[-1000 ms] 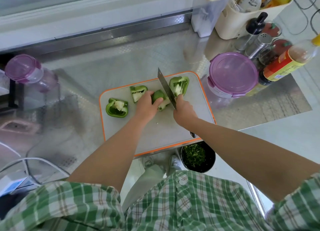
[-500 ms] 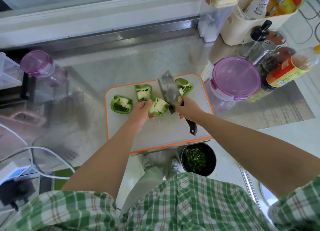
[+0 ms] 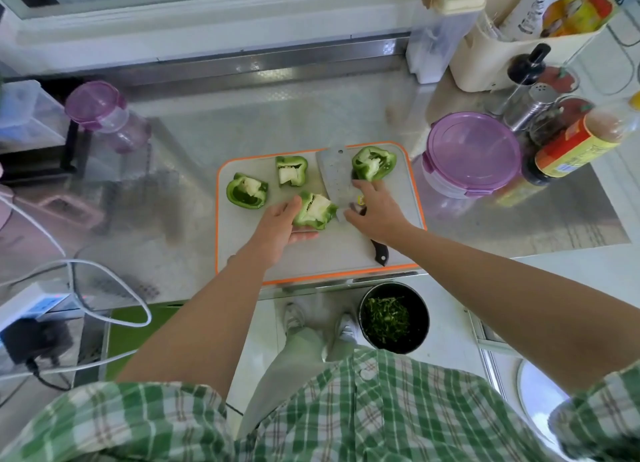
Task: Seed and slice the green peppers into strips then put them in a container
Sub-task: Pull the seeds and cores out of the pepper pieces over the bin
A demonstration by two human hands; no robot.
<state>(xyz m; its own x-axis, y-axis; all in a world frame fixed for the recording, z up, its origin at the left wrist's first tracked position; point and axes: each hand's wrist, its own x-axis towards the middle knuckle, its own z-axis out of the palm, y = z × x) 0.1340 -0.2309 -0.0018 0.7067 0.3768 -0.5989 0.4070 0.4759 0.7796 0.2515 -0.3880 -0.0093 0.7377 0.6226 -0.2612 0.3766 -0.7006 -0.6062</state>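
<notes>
Several green pepper pieces lie seed-side up on a white cutting board (image 3: 329, 253) with an orange rim: one at the left (image 3: 246, 190), one at the back (image 3: 291, 170), one at the back right (image 3: 374, 163). My left hand (image 3: 280, 226) grips a fourth pepper half (image 3: 315, 212), lifted a little and tilted. The cleaver (image 3: 334, 174) lies flat on the board, its black handle (image 3: 379, 252) pointing toward me. My right hand (image 3: 375, 208) rests over the cleaver with fingers spread, not gripping it.
A round container with a purple lid (image 3: 472, 153) stands right of the board, with sauce bottles (image 3: 581, 142) and shakers behind it. A purple-lidded jar (image 3: 104, 115) is at the left. A black bowl of chopped greens (image 3: 393, 317) sits below the counter edge. White cables (image 3: 114, 288) trail at the left.
The cleaver went from upright and cutting to lying flat on the board, and my right hand let go of its handle. My left hand picked up the cut pepper half.
</notes>
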